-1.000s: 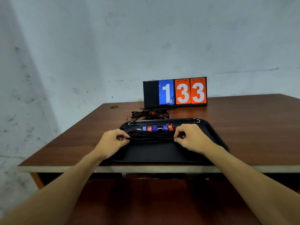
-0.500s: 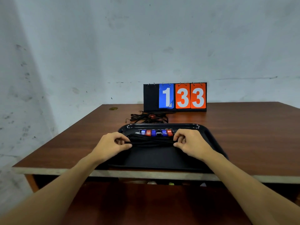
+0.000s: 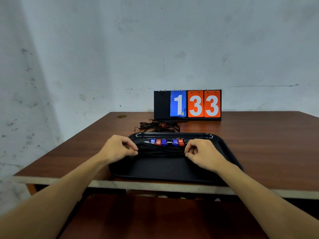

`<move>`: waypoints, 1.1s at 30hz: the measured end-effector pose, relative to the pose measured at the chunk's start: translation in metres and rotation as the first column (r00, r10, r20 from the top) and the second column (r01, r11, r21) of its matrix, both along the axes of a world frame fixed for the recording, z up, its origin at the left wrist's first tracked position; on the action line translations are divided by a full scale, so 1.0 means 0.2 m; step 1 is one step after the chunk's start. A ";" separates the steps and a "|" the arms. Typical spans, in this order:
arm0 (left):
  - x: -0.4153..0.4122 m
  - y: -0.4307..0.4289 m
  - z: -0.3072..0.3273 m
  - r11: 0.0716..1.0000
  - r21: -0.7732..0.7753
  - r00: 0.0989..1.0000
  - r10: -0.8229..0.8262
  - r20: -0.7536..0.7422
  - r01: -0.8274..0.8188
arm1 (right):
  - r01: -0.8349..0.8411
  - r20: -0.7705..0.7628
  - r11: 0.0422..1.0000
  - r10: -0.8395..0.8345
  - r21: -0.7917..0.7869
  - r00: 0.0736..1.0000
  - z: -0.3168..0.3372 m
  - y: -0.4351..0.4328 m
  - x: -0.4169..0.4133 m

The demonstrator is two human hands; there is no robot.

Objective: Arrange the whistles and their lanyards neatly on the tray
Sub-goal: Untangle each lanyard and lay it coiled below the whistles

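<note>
Black lanyards (image 3: 161, 150), bundled with the long axis left-to-right on the tray (image 3: 224, 145), are pinched at either end by left hand (image 3: 119, 149) and right hand (image 3: 203, 153); whistles (image 3: 166, 141) are rowed behind.

A tray (image 3: 222, 149) lies on the table (image 3: 267, 144) at centre frame, near the table's front edge. In the tray, a row of whistles (image 3: 166, 141) sits behind a bundle of lanyards (image 3: 161, 150), with the left hand (image 3: 119, 148) and right hand (image 3: 202, 152) at the bundle's two ends. Behind the tray lies a loose whistle with cord (image 3: 159, 127), and behind that stands a scoreboard (image 3: 187, 105).
</note>
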State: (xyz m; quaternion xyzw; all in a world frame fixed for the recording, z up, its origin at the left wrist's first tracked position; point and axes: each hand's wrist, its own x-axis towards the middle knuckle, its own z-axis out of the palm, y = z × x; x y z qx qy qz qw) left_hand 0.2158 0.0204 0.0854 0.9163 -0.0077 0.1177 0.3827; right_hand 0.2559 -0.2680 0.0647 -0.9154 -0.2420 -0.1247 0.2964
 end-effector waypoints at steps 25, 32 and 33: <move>0.64 -0.31 0.15 0.979 -0.197 0.992 -0.023 0.122 0.047 | 0.037 -0.176 0.999 -0.042 -0.028 0.983 0.12 0.23 0.80; 0.66 -0.29 0.14 0.981 -0.189 0.991 -0.015 0.133 0.040 | -0.043 -0.050 0.997 0.040 -0.065 0.998 0.15 0.24 0.82; 0.65 -0.28 0.15 0.984 -0.175 0.991 -0.007 0.131 0.030 | -0.038 -0.026 0.999 0.037 -0.029 0.999 0.17 0.23 0.81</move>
